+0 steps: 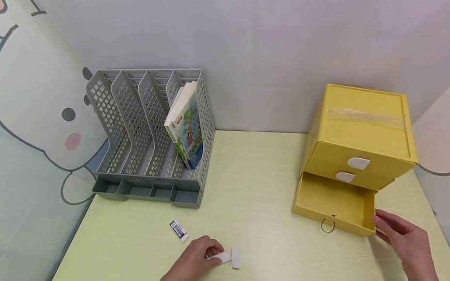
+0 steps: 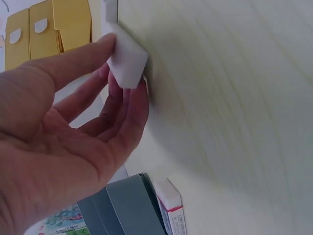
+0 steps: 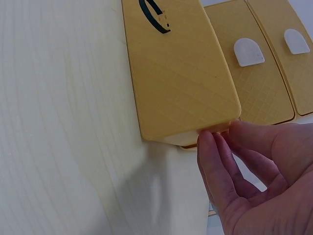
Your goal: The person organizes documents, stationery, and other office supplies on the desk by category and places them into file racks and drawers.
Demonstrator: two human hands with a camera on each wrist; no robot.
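My left hand [image 1: 197, 256] pinches a small white block [image 2: 128, 58] between thumb and fingers, low over the table. Just past its far end lies a second small white piece [image 1: 235, 257]; whether the two touch, I cannot tell. A blue-and-white sleeved eraser [image 1: 179, 230] rests to the left of that hand. On the right, a yellow drawer [image 1: 336, 197] sticks out from the bottom of a yellow drawer box [image 1: 363, 118], with a dark ring pull [image 1: 327, 226] on its front. My right hand [image 1: 405, 238] pinches the drawer's right side wall near the front corner.
A grey perforated book rack [image 1: 150, 180] stands at the back left, with books [image 1: 188, 127] in its rightmost slot and small compartments along its front. Behind the table rises a pale wall [image 1: 266, 49]. White tabs [image 1: 358, 162] mark the upper drawers.
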